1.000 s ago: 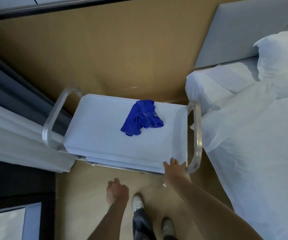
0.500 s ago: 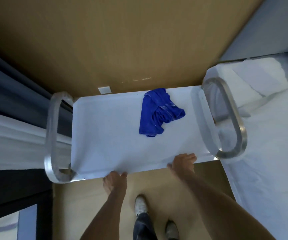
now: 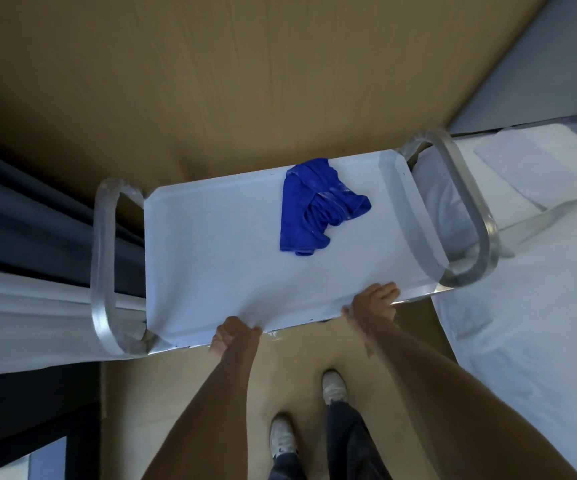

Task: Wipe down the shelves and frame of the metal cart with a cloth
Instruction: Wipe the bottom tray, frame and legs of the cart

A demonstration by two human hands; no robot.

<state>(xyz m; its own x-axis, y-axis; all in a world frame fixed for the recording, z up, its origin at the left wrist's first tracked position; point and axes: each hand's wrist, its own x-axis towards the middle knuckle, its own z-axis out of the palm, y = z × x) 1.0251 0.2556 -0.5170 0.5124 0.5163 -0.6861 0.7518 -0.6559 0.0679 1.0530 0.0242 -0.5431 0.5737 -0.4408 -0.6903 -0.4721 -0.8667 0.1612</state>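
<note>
The metal cart (image 3: 211, 258) stands in front of me, its white top shelf seen from above, with looped steel handles at the left end (image 3: 101, 271) and the right end (image 3: 470, 209). A crumpled blue cloth (image 3: 318, 206) lies on the shelf toward its far right. My left hand (image 3: 235, 336) grips the shelf's near edge, fingers curled over it. My right hand (image 3: 373, 303) holds the same edge farther right, fingers lying on the shelf surface. Neither hand touches the cloth.
A bed with white sheets (image 3: 540, 323) presses against the cart's right side. Dark and white curtains (image 3: 20, 271) hang at the left. A tan wall (image 3: 245, 81) is behind the cart. My feet (image 3: 315, 417) stand on the tan floor below.
My left hand has come up from beside my leg and taken hold of the shelf's near edge. The cart has turned and drawn closer, its right handle now over the bed.
</note>
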